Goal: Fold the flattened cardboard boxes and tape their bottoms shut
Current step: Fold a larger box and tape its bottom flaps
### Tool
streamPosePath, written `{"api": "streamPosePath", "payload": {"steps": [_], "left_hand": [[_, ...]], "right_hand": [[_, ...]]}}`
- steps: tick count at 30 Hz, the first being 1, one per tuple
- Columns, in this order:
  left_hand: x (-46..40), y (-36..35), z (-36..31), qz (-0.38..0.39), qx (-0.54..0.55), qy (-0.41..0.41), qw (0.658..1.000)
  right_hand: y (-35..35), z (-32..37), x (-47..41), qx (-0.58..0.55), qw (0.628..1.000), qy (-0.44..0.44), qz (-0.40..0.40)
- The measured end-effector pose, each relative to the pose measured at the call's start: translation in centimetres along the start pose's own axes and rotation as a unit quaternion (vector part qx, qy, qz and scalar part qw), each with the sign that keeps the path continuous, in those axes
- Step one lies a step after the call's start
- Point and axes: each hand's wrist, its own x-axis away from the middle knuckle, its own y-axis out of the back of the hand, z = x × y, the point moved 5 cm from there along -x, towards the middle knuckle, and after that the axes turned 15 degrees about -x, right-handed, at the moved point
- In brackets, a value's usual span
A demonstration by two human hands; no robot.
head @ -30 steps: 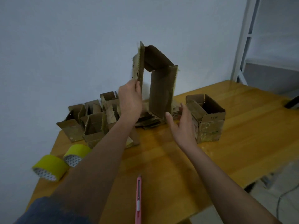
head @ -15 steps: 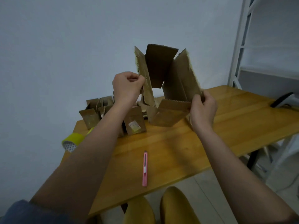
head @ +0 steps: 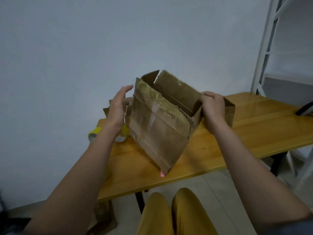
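Note:
A brown cardboard box (head: 159,129) is opened into a tube and held tilted above the wooden table (head: 254,133), its flaps standing up at the top. My right hand (head: 212,105) grips the box's right upper edge with curled fingers. My left hand (head: 118,106) is beside the box's left side, fingers straight, apart from the cardboard or barely touching it. Two yellow tape rolls (head: 94,134) lie on the table behind my left forearm. A pink cutter (head: 162,174) pokes out below the box's lower corner.
Other folded boxes (head: 228,109) stand on the table behind the held one, mostly hidden. A white metal rack (head: 267,48) rises at the right. A dark object (head: 304,108) lies at the table's far right. My knees in yellow trousers (head: 169,212) show below the table edge.
The box has swung down and toward me, now showing its broad taped face. My left hand let go of the left panel and opened. The view pulled back from the table.

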Motion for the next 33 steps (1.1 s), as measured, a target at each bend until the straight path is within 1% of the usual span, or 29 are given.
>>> {"api": "streamPosePath", "payload": {"steps": [3,5,8,11,14,19,23,26,29,31,33], "left_hand": [[1.7,1.7,1.3,0.022,0.043,-0.025,0.999],[2.7,2.9,2.0,0.014,0.039,-0.052,0.998],[3.6,4.8,2.7,-0.037,0.003,-0.072,0.997],[4.1,6.5,3.5,-0.077,-0.079,-0.072,0.991],[4.1,7.4,4.8,-0.066,-0.122,-0.039,0.99],[1.9,8.1,6.1,-0.025,-0.167,-0.018,0.986],[0.1,8.5,6.9,-0.012,-0.172,-0.006,0.985],[-0.7,9.0,7.2,-0.037,-0.183,0.004,0.982],[-0.9,9.5,7.4,-0.046,-0.206,-0.006,0.977],[-0.7,9.6,7.5,-0.039,-0.215,-0.015,0.976],[-0.3,9.5,7.4,-0.051,-0.22,-0.017,0.974]], "right_hand": [[-2.8,-1.1,0.6,-0.006,0.998,-0.026,0.058],[-4.9,-1.4,0.9,-0.002,0.996,-0.029,0.084],[-8.3,-1.8,1.1,-0.007,0.993,-0.057,0.107],[-11.8,-2.9,1.2,0.0,0.987,-0.075,0.145],[-14.1,-4.8,0.9,-0.019,0.978,-0.1,0.182],[-16.3,-6.2,0.3,-0.01,0.965,-0.11,0.236],[-16.7,-6.5,-0.3,0.001,0.963,-0.087,0.257],[-16.7,-6.6,-0.7,0.005,0.961,-0.064,0.271],[-16.5,-6.5,-1.1,0.013,0.966,-0.036,0.255],[-16.3,-6.6,-1.2,-0.005,0.968,-0.049,0.246],[-16.0,-6.7,-1.0,-0.049,0.967,-0.058,0.244]]}}
